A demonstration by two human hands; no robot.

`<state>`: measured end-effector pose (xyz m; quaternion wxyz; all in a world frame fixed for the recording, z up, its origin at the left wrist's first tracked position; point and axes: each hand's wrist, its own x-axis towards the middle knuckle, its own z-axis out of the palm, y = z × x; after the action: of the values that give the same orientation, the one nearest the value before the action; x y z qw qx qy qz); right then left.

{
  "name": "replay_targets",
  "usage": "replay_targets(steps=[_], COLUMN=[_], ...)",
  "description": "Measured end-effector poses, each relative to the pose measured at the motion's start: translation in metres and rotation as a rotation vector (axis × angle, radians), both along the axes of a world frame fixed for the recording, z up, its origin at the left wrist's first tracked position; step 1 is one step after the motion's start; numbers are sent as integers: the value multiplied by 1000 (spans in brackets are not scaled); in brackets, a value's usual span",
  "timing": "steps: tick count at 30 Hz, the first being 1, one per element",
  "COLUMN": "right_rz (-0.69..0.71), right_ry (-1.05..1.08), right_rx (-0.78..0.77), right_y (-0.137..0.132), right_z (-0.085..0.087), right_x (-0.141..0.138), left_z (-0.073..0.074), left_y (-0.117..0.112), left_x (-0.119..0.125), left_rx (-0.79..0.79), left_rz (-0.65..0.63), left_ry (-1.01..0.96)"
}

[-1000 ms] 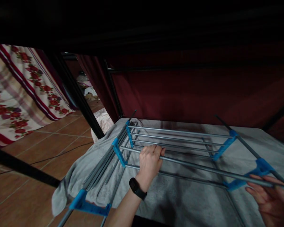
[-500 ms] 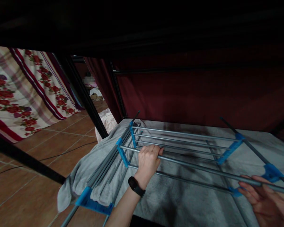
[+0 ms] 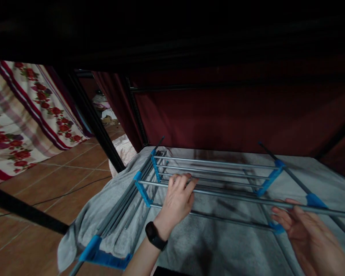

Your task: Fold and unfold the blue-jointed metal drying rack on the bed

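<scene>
A grey metal rod [image 3: 232,196] runs across a partly assembled rack of metal tubes and blue plastic connectors. Its left end meets a blue connector [image 3: 142,193]; the right part passes over another blue connector [image 3: 316,200] and leaves the view. My left hand [image 3: 176,197], wearing a black wrist band [image 3: 155,235], curls its fingers over the rod near the left end. Farther right, my right hand [image 3: 313,234] holds the same rod between thumb and fingers, palm turned up. Several thinner bars span the rack behind it.
The rack lies on a grey blanket [image 3: 227,245]. Several loose tubes [image 3: 122,205] rest along its left side. Black frame posts [image 3: 94,119] rise at the left, with a dark beam overhead. A dark red curtain [image 3: 218,122] hangs behind; a cable [image 3: 71,188] crosses the tiled floor.
The view has shifted slightly, so the rack appears a little farther left. My left hand's fingers look looser on the rod. My right hand shows more fully, still at the rod.
</scene>
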<state>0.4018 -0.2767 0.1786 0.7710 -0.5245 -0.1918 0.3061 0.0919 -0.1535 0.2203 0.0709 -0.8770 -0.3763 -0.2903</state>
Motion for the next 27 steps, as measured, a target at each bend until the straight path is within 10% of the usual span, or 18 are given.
replay_targets(steps=[6, 14, 20, 27], right_rz=[41, 114, 86, 28], right_ry=[85, 111, 77, -31], right_rx=[109, 164, 146, 107], right_y=[12, 29, 40, 43], right_z=[18, 5, -13, -18], right_x=[-20, -20, -16, -16], left_z=[21, 62, 48, 39], left_y=[-19, -20, -14, -19], left_x=[43, 181, 261, 288], left_rx=[-10, -393, -519, -580], left_rz=[-292, -559, -577, -533], left_ry=[-219, -202, 162, 314])
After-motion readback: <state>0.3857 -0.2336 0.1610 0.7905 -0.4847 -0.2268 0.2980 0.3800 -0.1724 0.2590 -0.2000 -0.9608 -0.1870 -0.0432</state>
